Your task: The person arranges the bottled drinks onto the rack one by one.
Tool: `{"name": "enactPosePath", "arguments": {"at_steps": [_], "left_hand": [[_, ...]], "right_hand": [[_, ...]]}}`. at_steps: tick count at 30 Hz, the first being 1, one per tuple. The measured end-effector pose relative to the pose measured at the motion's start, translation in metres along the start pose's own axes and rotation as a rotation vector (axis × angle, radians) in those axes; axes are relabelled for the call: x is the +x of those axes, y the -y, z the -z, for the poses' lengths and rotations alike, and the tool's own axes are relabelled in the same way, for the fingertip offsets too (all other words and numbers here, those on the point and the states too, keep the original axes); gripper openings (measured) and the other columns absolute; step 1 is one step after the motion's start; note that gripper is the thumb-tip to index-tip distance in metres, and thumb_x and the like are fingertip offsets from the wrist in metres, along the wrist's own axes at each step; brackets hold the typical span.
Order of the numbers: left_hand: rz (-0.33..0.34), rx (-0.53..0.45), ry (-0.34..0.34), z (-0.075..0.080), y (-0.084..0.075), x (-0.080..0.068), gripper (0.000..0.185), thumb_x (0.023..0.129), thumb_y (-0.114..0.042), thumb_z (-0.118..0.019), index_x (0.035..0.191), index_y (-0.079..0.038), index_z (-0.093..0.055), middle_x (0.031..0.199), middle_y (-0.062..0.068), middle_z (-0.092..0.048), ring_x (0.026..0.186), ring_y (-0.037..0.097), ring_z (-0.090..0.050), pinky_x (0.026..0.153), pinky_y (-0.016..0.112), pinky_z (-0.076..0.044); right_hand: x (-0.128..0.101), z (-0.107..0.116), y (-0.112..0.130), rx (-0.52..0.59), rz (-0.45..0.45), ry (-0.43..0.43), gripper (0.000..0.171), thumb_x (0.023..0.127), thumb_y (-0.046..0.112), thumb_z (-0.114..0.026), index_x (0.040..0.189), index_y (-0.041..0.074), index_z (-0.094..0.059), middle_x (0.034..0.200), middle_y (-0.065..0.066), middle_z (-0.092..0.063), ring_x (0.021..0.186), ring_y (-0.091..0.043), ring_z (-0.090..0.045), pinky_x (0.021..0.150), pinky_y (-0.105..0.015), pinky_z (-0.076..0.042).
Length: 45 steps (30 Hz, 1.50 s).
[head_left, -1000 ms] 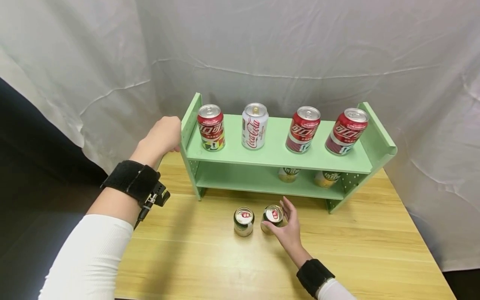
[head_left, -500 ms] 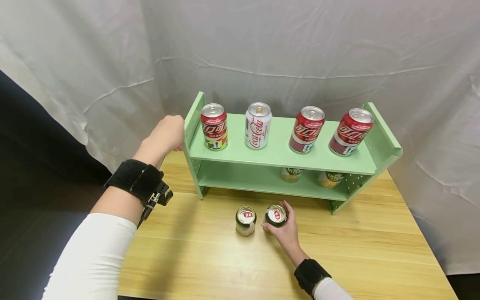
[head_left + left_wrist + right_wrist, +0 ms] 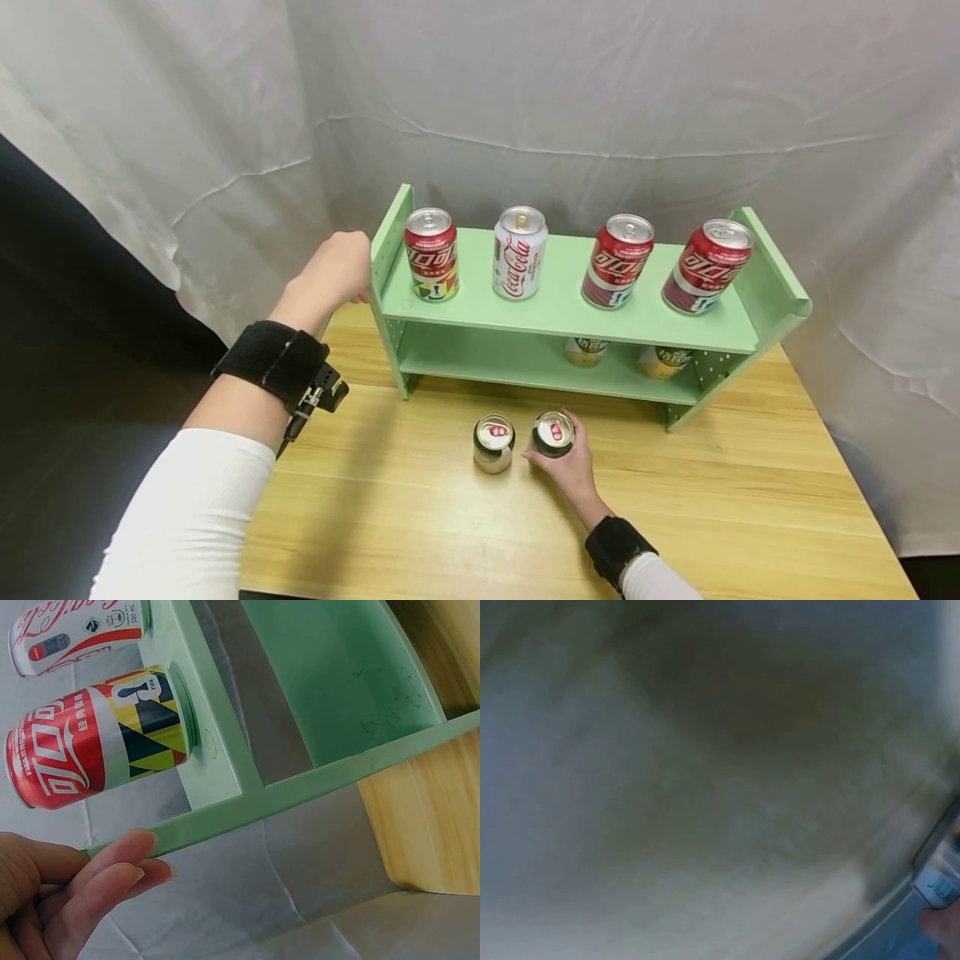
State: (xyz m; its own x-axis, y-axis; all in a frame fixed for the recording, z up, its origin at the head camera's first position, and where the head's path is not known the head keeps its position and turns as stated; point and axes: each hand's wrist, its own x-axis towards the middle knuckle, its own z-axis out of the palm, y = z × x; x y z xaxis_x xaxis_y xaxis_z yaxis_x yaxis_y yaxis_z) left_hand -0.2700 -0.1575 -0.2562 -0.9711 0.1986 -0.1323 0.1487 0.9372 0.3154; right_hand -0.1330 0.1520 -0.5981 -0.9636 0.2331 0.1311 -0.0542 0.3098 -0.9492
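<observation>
My left hand [image 3: 332, 268] grips the upper left side panel of a green two-tier shelf [image 3: 555, 308]. In the left wrist view, its thumb and fingers [image 3: 112, 889] pinch the panel's edge, beside a red Coca-Cola can [image 3: 97, 739]. On the table in front of the shelf, my right hand [image 3: 572, 468] holds an upright dark-and-gold drink can [image 3: 553, 435], thumb on the left and fingers round the right. A similar can [image 3: 493, 446] stands just left of it. The right wrist view is blurred; part of a can [image 3: 939, 879] and a fingertip show at its lower right edge.
Along the upper tier stand a red can [image 3: 432, 258], a white Coca-Cola can [image 3: 519, 257] and two more red cans [image 3: 618, 265]. Two gold-bottomed cans [image 3: 586, 352] are partly hidden on the lower tier. A grey-white curtain [image 3: 570, 92] hangs behind the wooden table [image 3: 420, 533].
My right hand's thumb and fingers have closed in round the dark-and-gold can. The left hand stays on the shelf's side panel. The head view has shifted slightly.
</observation>
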Motion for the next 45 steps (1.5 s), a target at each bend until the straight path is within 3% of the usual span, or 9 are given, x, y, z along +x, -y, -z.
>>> {"name": "enactPosePath", "arguments": {"at_steps": [8, 20, 29, 39, 45], "left_hand": [[0.001, -0.001, -0.019, -0.001, 0.001, 0.0, 0.015, 0.078, 0.016, -0.052, 0.081, 0.005, -0.061, 0.081, 0.02, -0.066, 0.058, 0.023, -0.062, 0.051, 0.028, -0.05], [-0.001, 0.011, -0.017, 0.0, -0.001, 0.001, 0.012, 0.077, 0.015, -0.058, 0.079, 0.005, -0.063, 0.083, 0.02, -0.067, 0.057, 0.021, -0.062, 0.052, 0.028, -0.05], [0.005, 0.023, -0.01, 0.001, -0.004, -0.003, 0.012, 0.076, 0.015, -0.059, 0.077, 0.004, -0.062, 0.083, 0.021, -0.067, 0.056, 0.02, -0.061, 0.052, 0.027, -0.049], [0.027, -0.03, 0.015, -0.001, -0.003, -0.002, 0.019, 0.083, 0.014, -0.046, 0.08, 0.005, -0.062, 0.067, 0.015, -0.068, 0.048, 0.017, -0.063, 0.049, 0.027, -0.051], [0.023, 0.021, -0.013, -0.002, -0.005, -0.003, 0.011, 0.079, 0.013, -0.058, 0.084, 0.003, -0.061, 0.071, 0.014, -0.067, 0.053, 0.019, -0.063, 0.049, 0.027, -0.049]], "right_hand": [[0.003, -0.002, 0.001, 0.004, -0.11, 0.023, 0.09, 0.058, 0.001, -0.085, 0.133, -0.003, -0.035, 0.124, -0.026, -0.052, 0.117, -0.04, -0.05, 0.102, -0.053, -0.037], [0.003, 0.002, 0.002, -0.054, -0.079, 0.051, 0.087, 0.06, 0.004, -0.087, 0.131, 0.0, -0.038, 0.123, -0.024, -0.055, 0.115, -0.038, -0.053, 0.099, -0.051, -0.041], [0.0, 0.008, 0.006, -0.201, -0.107, 0.063, 0.088, 0.061, 0.014, -0.088, 0.132, -0.002, -0.038, 0.118, -0.028, -0.057, 0.11, -0.042, -0.055, 0.093, -0.053, -0.044], [-0.001, 0.013, 0.006, -0.191, -0.083, 0.007, 0.085, 0.059, 0.013, -0.089, 0.129, -0.002, -0.044, 0.118, -0.025, -0.059, 0.111, -0.038, -0.056, 0.094, -0.052, -0.045], [-0.001, 0.022, 0.02, -0.232, -0.069, 0.019, 0.085, 0.058, 0.017, -0.09, 0.128, -0.001, -0.045, 0.117, -0.025, -0.06, 0.109, -0.038, -0.058, 0.091, -0.051, -0.047]]}}
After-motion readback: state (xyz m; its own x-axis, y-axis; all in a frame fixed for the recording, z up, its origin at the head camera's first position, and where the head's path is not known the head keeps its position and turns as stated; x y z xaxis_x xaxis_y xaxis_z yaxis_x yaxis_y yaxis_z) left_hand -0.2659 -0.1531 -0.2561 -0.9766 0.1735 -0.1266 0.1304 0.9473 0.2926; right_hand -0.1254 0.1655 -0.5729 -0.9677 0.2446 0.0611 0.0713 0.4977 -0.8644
